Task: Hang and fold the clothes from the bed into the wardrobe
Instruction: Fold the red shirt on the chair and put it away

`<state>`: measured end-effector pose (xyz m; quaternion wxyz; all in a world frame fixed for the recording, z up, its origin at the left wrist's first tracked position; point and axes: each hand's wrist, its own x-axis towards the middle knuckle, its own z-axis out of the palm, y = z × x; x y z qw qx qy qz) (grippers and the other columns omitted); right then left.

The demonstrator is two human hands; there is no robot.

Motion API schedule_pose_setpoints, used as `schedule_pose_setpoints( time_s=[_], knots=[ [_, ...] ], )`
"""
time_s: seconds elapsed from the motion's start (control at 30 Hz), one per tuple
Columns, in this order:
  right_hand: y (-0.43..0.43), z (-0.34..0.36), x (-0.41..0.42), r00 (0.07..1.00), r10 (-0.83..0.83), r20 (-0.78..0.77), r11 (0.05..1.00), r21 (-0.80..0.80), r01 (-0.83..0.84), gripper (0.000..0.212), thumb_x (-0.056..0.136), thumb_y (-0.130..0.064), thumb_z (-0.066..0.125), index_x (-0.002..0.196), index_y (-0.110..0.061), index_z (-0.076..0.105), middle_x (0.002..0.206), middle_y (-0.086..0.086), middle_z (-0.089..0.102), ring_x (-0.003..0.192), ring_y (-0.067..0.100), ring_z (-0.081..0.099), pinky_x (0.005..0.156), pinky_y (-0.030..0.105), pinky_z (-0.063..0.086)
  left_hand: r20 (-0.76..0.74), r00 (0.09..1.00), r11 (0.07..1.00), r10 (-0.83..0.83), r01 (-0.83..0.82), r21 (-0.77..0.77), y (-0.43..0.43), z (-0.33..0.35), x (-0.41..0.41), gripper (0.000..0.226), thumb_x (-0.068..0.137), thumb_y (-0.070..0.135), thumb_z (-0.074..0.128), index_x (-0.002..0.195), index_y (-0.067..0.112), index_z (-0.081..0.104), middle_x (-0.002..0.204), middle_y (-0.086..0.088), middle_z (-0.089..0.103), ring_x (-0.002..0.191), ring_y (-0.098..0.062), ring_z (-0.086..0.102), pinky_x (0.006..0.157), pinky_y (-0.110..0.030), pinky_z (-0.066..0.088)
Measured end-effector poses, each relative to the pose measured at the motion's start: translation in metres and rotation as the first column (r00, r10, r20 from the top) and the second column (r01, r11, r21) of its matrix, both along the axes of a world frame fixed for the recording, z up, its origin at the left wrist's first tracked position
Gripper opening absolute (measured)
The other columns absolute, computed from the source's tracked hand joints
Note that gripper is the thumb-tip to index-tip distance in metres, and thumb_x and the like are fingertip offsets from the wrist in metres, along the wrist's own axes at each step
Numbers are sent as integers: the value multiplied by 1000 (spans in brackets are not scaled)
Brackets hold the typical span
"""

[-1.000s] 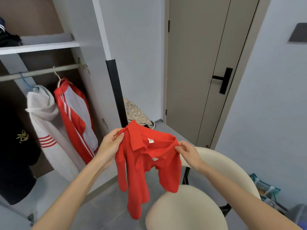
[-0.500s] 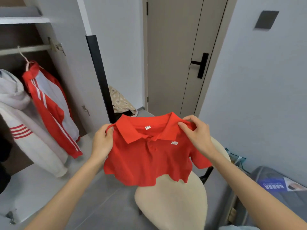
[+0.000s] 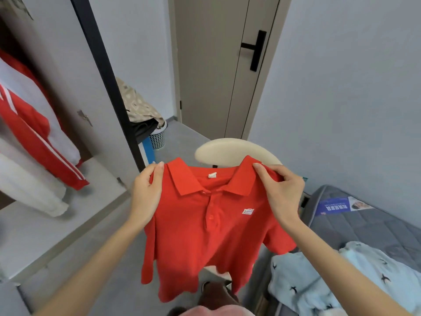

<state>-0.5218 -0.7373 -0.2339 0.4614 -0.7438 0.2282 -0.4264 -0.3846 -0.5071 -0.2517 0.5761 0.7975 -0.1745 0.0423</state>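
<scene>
I see left hand and right hand pinching shoulders of red short-sleeved polo shirt, held spread before cream chair back.

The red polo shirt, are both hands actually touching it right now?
Touching. The head view shows the left hand and right hand each pinching a shoulder of the red polo shirt, fingers curled over the fabric.

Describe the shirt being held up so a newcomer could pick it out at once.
In front of the cream chair by the closed door, the left hand and right hand grip a red polo shirt by its shoulders. Unlike the red jacket hanging at the left, it is plain red, with no white stripes, only a small white chest logo.
</scene>
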Motion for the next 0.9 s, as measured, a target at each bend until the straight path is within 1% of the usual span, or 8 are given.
schedule_pose_setpoints(
  time_s=[0.13,0.23,0.3,0.4,0.5,0.73,0.83,0.9],
  knots=[
    [-21,-39,5,958,-19,-287,998,-64,1,13,84,-36,72,73,-29,73,70,-19,69,75,-3,64,71,12,44,-89,992,973,-88,105,208,-5,-40,15,33,101,23,47,77,3,59,65,-8,56,66,-24,53,63,-26,38],
    [-45,-77,19,837,-16,-548,990,-128,-65,21,92,-36,62,80,-22,72,80,-11,70,84,11,63,86,34,39,-193,970,919,-144,204,338,-16,-81,37,29,101,21,47,83,3,62,75,-10,62,78,-26,60,75,-37,43],
    [-58,-104,32,757,-12,-653,987,-128,-95,22,96,-33,56,80,-23,67,77,-9,66,86,19,60,82,38,33,-250,954,888,-168,256,381,-26,-109,53,24,101,20,46,90,8,63,82,-4,63,84,-24,61,80,-40,43],
    [-74,-143,54,694,-50,-718,991,-121,-54,23,98,-31,53,76,-26,59,70,-9,59,87,23,57,76,34,22,-289,943,850,-168,287,442,-45,-151,76,20,102,22,44,92,15,60,81,0,61,84,-24,61,77,-39,44],
    [-93,-183,81,645,-49,-763,995,-91,-32,22,99,-32,50,89,-22,67,87,-4,67,97,24,57,82,34,21,-300,944,827,-138,276,490,-68,-191,98,22,102,24,44,93,14,62,80,-2,62,82,-27,62,75,-41,45],
    [-130,-274,145,586,-13,-810,999,-30,-20,21,100,-30,46,92,-28,66,94,-4,68,107,24,52,82,31,16,-280,952,861,123,38,508,-116,-288,140,26,99,21,48,103,4,67,92,-17,58,84,-31,55,73,-32,37],
    [-143,-313,172,598,-48,-800,998,-69,-12,25,99,-28,47,105,-23,71,102,3,70,110,29,53,90,35,31,-427,886,900,181,26,435,-139,-326,161,30,102,26,40,98,6,61,75,-4,69,67,-27,66,68,-34,47],
    [-146,-336,189,665,9,-747,999,30,21,25,99,-22,48,107,-16,71,104,6,71,105,28,60,81,29,39,-459,870,925,179,10,379,-151,-350,172,26,102,26,39,102,10,59,85,-4,73,73,-24,69,75,-35,52]
  ],
)
